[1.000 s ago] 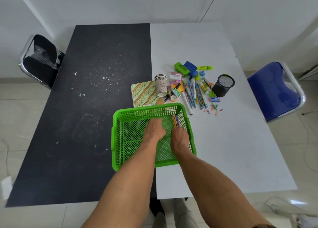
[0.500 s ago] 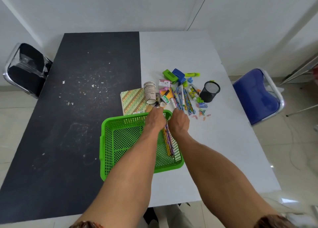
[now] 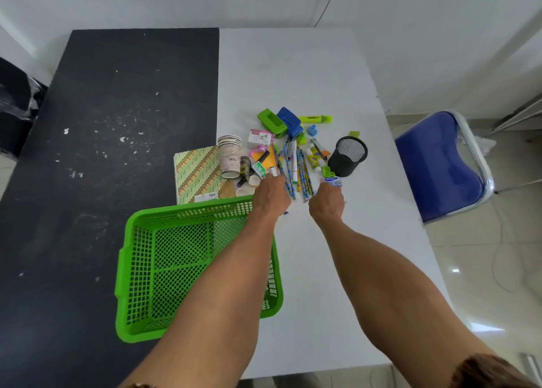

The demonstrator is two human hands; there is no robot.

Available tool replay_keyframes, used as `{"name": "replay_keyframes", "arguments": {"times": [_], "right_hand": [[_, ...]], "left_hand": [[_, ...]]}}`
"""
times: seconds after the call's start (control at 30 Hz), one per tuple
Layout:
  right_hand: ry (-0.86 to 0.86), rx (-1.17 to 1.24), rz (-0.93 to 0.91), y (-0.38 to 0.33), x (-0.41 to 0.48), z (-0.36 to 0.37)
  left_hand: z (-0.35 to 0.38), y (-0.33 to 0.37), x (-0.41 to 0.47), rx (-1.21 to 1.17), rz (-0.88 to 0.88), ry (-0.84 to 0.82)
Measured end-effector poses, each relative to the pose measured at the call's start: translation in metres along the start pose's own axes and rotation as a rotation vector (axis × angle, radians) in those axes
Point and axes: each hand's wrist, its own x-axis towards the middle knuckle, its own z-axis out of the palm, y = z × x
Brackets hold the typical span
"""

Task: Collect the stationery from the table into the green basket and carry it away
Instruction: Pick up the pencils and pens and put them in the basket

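Near left, green basket, straddling the black-white seam of the table. Just past its far right corner, left hand, knuckles up, fingertips down at the near ends of the pencils, grip hidden. Beside it, apart, right hand, fingers curled down against a small blue box, hold impossible to tell. Both hands outside the basket, at the stationery pile.

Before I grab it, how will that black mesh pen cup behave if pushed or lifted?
The black mesh pen cup looks empty, so probably light. Standing upright, it may tip if pushed near the rim, and its round wall could then roll. The mesh is probably not slippery.
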Motion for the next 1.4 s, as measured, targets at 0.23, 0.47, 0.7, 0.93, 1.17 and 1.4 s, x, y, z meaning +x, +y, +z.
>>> {"name": "replay_keyframes", "arguments": {"times": [0.23, 0.47, 0.7, 0.93, 1.17, 1.4], "right_hand": [[-0.066, 0.052, -0.069, 0.003, 0.053, 0.015], [-0.073, 0.065, -0.092, -0.004, 0.067, 0.017], [-0.097, 0.027, -0.036, -0.009, 0.064, 0.016], [-0.091, 0.101, 0.012, -0.007, 0.048, 0.011], [-0.028, 0.091, -0.014, -0.025, 0.001, 0.001], [0.019, 0.140, -0.066, -0.055, -0.072, -0.004]], "left_hand": [[0.020, 0.012, 0.035, 0.052, -0.039, -0.018], [0.028, 0.013, 0.051, 0.039, -0.102, -0.014], [0.029, 0.015, 0.047, 0.058, -0.105, -0.023], [0.016, 0.016, 0.036, 0.027, -0.081, 0.022], [-0.010, 0.005, 0.001, 0.004, -0.059, 0.050], [-0.047, -0.031, -0.055, 0.010, -0.055, 0.111]]}}
